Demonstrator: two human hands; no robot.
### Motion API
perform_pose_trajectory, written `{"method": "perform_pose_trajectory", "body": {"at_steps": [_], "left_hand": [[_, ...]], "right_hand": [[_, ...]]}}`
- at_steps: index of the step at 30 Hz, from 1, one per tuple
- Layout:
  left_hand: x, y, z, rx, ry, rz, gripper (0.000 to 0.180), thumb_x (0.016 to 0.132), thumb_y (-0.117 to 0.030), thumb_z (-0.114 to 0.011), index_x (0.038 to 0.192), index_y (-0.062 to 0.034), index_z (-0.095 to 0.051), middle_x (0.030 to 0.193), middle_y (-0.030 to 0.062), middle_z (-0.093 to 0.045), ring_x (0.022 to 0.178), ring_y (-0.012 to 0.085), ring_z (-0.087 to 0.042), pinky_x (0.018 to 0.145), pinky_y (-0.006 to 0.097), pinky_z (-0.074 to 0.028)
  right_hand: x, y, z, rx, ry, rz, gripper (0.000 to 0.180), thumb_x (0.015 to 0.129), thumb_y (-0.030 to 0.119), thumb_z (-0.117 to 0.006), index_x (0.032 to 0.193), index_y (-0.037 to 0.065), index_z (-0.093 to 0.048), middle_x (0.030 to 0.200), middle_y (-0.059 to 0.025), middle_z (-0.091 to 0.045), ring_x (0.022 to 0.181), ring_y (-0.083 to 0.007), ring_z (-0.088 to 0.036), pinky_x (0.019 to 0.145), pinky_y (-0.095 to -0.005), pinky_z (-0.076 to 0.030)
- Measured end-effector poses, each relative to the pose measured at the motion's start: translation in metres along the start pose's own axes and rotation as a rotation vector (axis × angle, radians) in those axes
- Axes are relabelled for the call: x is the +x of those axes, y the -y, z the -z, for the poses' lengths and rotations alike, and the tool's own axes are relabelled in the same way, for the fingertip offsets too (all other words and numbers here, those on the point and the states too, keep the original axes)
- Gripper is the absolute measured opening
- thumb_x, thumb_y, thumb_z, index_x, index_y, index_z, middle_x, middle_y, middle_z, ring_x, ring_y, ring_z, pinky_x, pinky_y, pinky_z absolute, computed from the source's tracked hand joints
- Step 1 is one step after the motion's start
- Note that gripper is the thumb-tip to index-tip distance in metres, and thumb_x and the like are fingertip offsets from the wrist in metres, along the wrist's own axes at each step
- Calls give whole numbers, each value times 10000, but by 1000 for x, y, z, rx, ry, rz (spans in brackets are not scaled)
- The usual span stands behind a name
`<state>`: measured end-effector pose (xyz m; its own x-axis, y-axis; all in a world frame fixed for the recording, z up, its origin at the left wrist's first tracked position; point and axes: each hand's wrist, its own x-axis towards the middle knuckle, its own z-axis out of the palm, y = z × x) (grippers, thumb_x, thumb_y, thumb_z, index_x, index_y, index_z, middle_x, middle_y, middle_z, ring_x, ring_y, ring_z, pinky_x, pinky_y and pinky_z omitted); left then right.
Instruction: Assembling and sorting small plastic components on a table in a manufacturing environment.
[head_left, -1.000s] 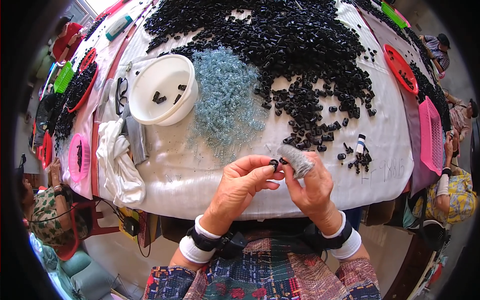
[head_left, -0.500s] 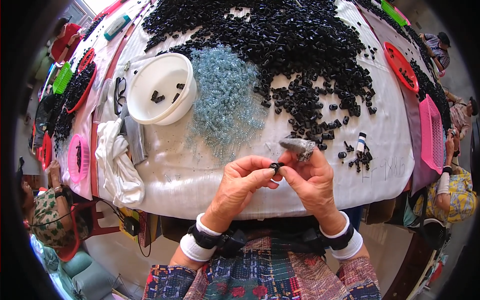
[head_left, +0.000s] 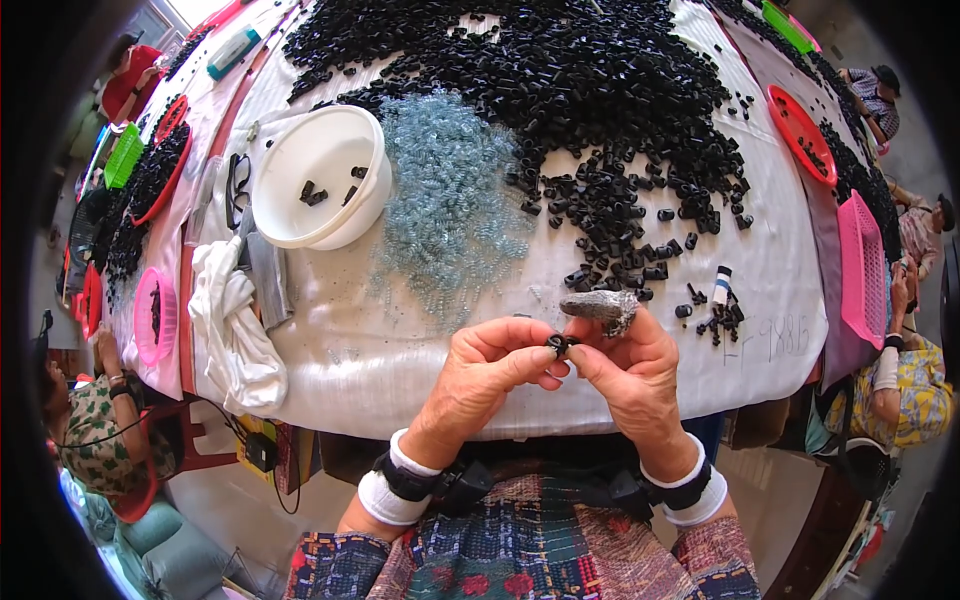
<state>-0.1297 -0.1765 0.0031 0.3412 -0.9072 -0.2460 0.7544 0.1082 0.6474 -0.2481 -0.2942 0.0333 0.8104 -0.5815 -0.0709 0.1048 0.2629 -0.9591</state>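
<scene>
My left hand [head_left: 490,372] and my right hand [head_left: 632,385] meet over the near edge of the table, both with fingers pinched. Between the fingertips is a small black plastic part [head_left: 560,343], gripped from both sides; its exact shape is partly covered by the fingers. A grey, worn finger cover [head_left: 600,308] wraps my right index finger. Just beyond the hands lies a heap of small clear bluish springs [head_left: 445,200]. Loose black plastic pieces [head_left: 650,255] spread from a large black pile [head_left: 530,75] farther back.
Left of the springs stands a white bowl [head_left: 325,232] holding a few black pieces, near eyeglasses [head_left: 238,190] and a white cloth [head_left: 228,320]. A white-and-blue cylinder [head_left: 721,285] and small black pins [head_left: 724,326] lie right. Other people sit along both sides, by red trays and pink baskets.
Both hands stay together at the black part. My right hand has shifted slightly right and down, and its covered finger has tilted flatter.
</scene>
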Motion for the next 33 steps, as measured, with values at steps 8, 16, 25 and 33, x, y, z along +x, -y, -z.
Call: {"method": "perform_pose_trajectory", "body": {"at_steps": [8,16,25,33], "left_hand": [[1,-1,-3,115,-4,-39,177,836,-60,-633,990,26,-613,898,96,-647,801,167,-641,692,261,-532],[0,1,-2,220,-12,-6,194,831,-65,-645,995,32,-613,904,74,-647,797,132,-627,695,249,-529],[1,-4,-9,169,-59,-35,203,843,-73,-632,1016,32,-614,864,86,-654,750,134,-635,655,256,-537],[-1,-5,-14,291,-89,-73,208,841,-69,-638,1018,38,-620,855,81,-658,741,121,-633,650,234,-530]], "right_hand": [[0,-1,5,75,16,-83,278,841,-32,-583,1112,9,-540,962,-53,-618,809,-113,-611,696,-227,-521],[3,4,12,30,54,-176,324,820,-23,-610,1130,37,-535,948,-34,-607,804,-74,-577,648,-190,-474],[0,6,1,-164,-74,180,335,798,-87,-601,1114,0,-527,990,-52,-591,889,-114,-586,804,-246,-482],[7,1,1,-508,-59,368,272,778,-57,-624,1038,10,-585,900,-77,-661,815,-138,-636,732,-256,-505]]}}
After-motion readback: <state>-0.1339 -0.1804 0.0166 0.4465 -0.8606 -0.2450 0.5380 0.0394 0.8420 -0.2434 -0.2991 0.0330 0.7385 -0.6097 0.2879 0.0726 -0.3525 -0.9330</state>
